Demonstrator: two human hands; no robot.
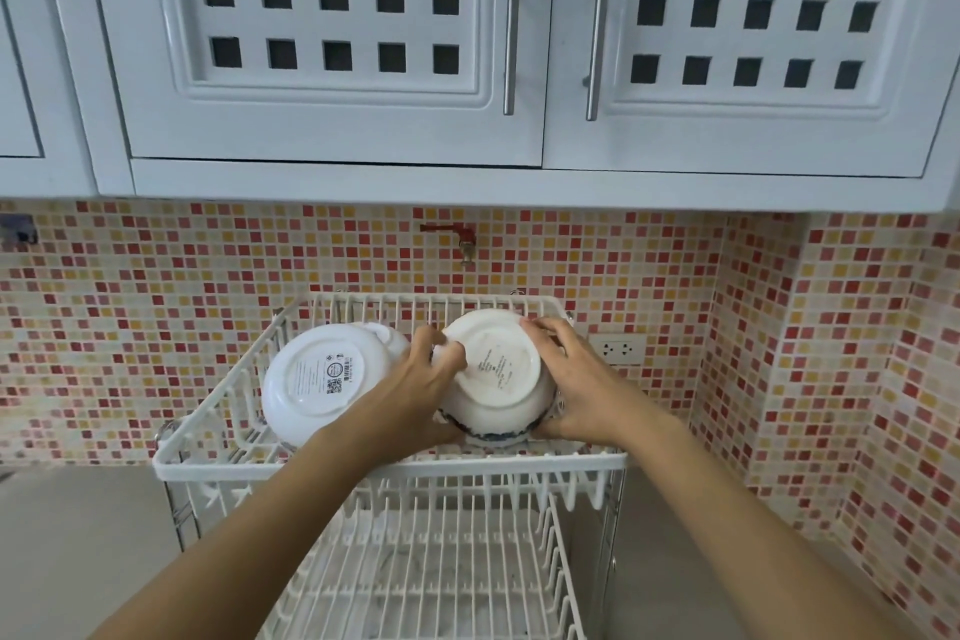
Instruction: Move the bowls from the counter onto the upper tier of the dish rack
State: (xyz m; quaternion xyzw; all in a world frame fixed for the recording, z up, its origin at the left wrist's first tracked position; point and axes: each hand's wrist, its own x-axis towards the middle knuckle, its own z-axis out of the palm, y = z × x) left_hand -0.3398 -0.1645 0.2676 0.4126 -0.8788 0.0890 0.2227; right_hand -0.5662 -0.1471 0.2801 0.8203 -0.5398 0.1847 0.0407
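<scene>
Both forearms reach over the rack's bare lower tier (426, 582). Left hand (415, 390) and right hand (571, 379) clasp a bowl (498, 374) by its sides, base up on the upper tier (384, 470), probably to drain. Another bowl (322, 374) leans beside it, tilted.

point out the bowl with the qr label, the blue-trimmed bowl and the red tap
white bowl with QR label (322, 379), head view, on its upturned base
white bowl with blue-patterned rim (498, 369), head view, on its base
red wall tap (457, 234), head view, on its handle
</scene>
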